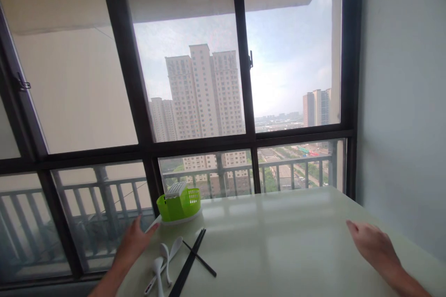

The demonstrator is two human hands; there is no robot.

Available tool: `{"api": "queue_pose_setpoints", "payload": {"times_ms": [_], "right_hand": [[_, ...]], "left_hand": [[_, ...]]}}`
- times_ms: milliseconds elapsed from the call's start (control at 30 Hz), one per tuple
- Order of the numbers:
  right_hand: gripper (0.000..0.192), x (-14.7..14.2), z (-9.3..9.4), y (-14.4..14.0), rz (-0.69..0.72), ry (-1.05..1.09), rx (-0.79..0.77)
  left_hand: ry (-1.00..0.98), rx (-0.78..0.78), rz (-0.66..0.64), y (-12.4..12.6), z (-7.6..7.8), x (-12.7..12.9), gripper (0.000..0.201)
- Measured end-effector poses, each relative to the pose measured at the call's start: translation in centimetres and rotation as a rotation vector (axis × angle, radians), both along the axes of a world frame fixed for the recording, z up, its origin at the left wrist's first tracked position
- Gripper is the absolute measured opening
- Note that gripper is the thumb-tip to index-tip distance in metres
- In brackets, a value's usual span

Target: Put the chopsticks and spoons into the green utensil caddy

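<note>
My left hand hovers open at the table's left edge, fingertips close to the white base of a green plastic cutlery holder. Just right of that hand lie white spoons and black chopsticks, some crossed over each other. My right hand is open above the table's right side, palm down, holding nothing. The pale glossy table carries all of these.
A large dark-framed window stands right behind the table, with a balcony railing and tall buildings beyond. A grey wall bounds the right side. The table's left edge runs close by the window frame.
</note>
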State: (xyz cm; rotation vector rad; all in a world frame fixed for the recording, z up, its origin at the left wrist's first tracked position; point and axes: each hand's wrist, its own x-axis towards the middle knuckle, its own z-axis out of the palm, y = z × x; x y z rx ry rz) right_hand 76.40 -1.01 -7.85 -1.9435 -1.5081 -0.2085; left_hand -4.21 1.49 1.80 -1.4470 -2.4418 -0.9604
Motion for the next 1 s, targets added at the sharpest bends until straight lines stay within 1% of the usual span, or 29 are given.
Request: {"api": "queue_pose_setpoints", "payload": {"times_ms": [33,67,133,200,233,267,333,400,467,500,567,667,800,867,1000], "right_hand": [[0.05,-3.6,0.5,0.8,0.045,0.039,-0.069],[0.051,-7.2,0.7,1.5,0.079,0.091,-0.095],[0.049,-13.7,0.5,2.4,0.145,0.164,-0.075],[0.042,-18.4,-0.5,2.8,0.19,0.189,0.016],[0.039,-20.0,-1.1,2.8,0.207,0.187,0.064],[0.037,-21.0,-1.7,2.8,0.256,0.176,0.12],[0.034,-21.7,-2.6,2.6,0.371,0.156,0.226],[0.033,-21.2,-3.1,2.4,0.449,0.15,0.29],[0.031,-20.3,-3.0,2.4,0.438,0.169,0.314],[0.03,-20.0,-2.9,2.4,0.413,0.183,0.318],[0.031,-19.8,-2.7,2.7,0.377,0.211,0.308],[0.036,-20.5,-2.6,3.1,0.391,0.228,0.266],[0.04,-20.9,-2.9,3.4,0.428,0.228,0.225],[0.041,-20.6,-3.0,3.4,0.429,0.237,0.202],[0.042,-20.2,-3.0,3.3,0.402,0.268,0.153]], "left_hand": [[0.003,0.027,-0.034,2.0,0.7,1.3,0.088],[0.003,0.045,-0.049,3.8,1.5,2.6,0.096],[0.003,0.06,-0.024,6.8,2.7,5.1,0.106],[0.011,0.038,0.036,8.9,3.3,6.7,0.109],[0.015,0.015,0.067,9.8,3.5,7.0,0.108],[0.02,-0.009,0.093,10.6,3.5,7.2,0.106],[0.026,-0.053,0.143,12.0,3.5,7.1,0.098],[0.029,-0.087,0.191,12.9,3.5,6.9,0.086],[0.042,-0.108,0.221,13.1,3.7,7.4,0.077],[0.052,-0.107,0.213,13.0,3.8,8.0,0.075],[0.085,-0.081,0.165,12.3,4.2,9.9,0.074],[0.126,-0.019,0.058,10.9,4.4,14.0,0.073],[0.12,0.021,-0.094,9.7,4.1,19.1,0.049],[0.129,0.027,-0.126,9.5,3.9,21.0,0.042],[0.146,0.038,-0.185,9.6,3.8,23.5,0.04]]}}
